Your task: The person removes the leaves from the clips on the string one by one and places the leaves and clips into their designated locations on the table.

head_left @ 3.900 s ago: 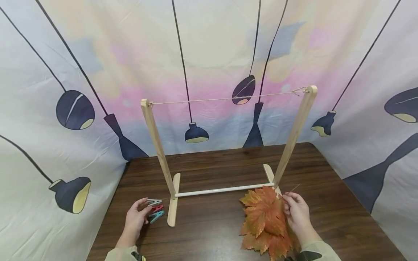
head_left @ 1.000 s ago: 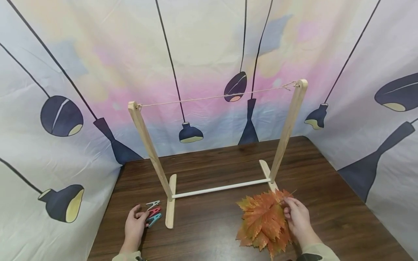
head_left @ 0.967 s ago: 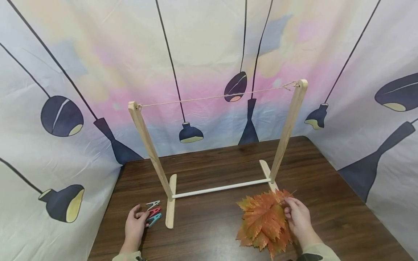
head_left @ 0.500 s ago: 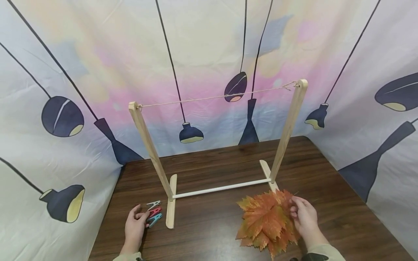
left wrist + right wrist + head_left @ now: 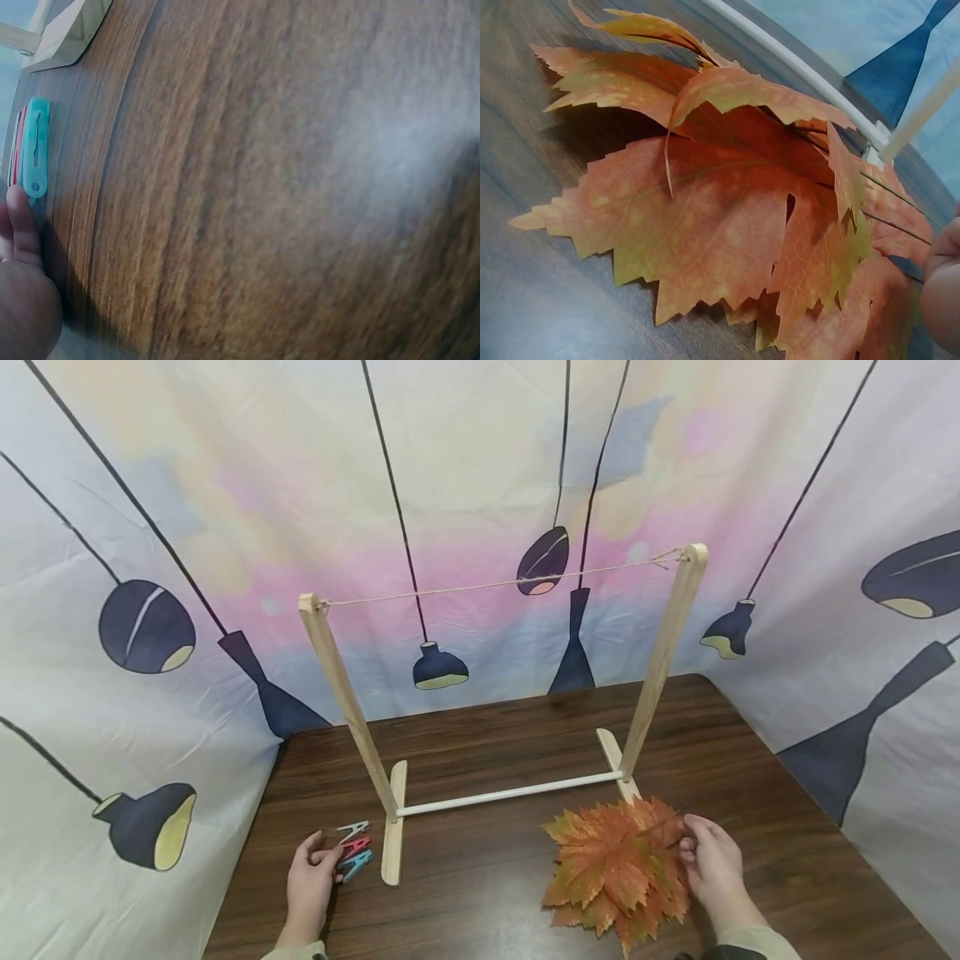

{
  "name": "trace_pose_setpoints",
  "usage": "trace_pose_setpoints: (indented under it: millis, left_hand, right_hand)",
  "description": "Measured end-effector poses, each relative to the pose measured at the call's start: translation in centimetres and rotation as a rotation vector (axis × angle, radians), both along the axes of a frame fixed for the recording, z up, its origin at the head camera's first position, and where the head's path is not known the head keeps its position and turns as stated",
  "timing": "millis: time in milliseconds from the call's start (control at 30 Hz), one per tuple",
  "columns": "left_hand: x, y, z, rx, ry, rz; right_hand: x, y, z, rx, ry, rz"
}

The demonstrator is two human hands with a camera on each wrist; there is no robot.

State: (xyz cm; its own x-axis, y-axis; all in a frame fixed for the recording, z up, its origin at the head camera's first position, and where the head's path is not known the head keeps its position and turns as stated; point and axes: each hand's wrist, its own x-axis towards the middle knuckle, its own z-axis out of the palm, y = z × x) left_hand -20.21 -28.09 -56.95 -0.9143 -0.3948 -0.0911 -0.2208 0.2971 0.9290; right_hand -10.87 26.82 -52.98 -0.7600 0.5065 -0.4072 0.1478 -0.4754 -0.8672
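My left hand (image 5: 309, 881) rests at the table's left with fingers loosely bent. Its thumb and fingertips are at the ends of three small clothespins: a white one (image 5: 352, 832), a red one (image 5: 356, 846) and a blue one (image 5: 356, 865). In the left wrist view a fingertip meets the end of the clothespin stack, beside the blue clothespin (image 5: 36, 146). My right hand (image 5: 714, 864) pinches a stem at the right edge of a pile of orange artificial maple leaves (image 5: 607, 868). Thin stems run from the leaves (image 5: 697, 217) to the thumb of the right hand (image 5: 941, 289).
A wooden stand stands mid-table, with a left post (image 5: 348, 710), a right post (image 5: 663, 664), a white rod (image 5: 510, 793) low down and a string (image 5: 465, 587) between the tops. The leaves lie by its right foot (image 5: 618, 764). A printed cloth (image 5: 480, 468) hangs behind.
My right hand has shifted right along the stems, and the leaf pile is spread somewhat wider to the right. My left hand has barely moved in the last second. The head view has tilted slightly.
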Motion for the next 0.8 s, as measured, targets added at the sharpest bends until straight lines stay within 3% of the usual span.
trace_pose_setpoints:
  millis: [200, 467, 800]
  left_hand:
    - [0.1, 0.1, 0.4, 0.002, 0.000, -0.005]
    - [0.8, -0.8, 1.4, 0.142, 0.006, 0.039]
    - [1.1, -1.0, 2.9, 0.100, 0.004, 0.030]
  right_hand:
    - [0.2, 0.3, 0.2, 0.004, -0.032, -0.020]
    - [0.2, 0.9, 0.5, 0.025, -0.020, -0.007]
    - [0.0, 2.3, 1.4, 0.000, 0.008, -0.036]
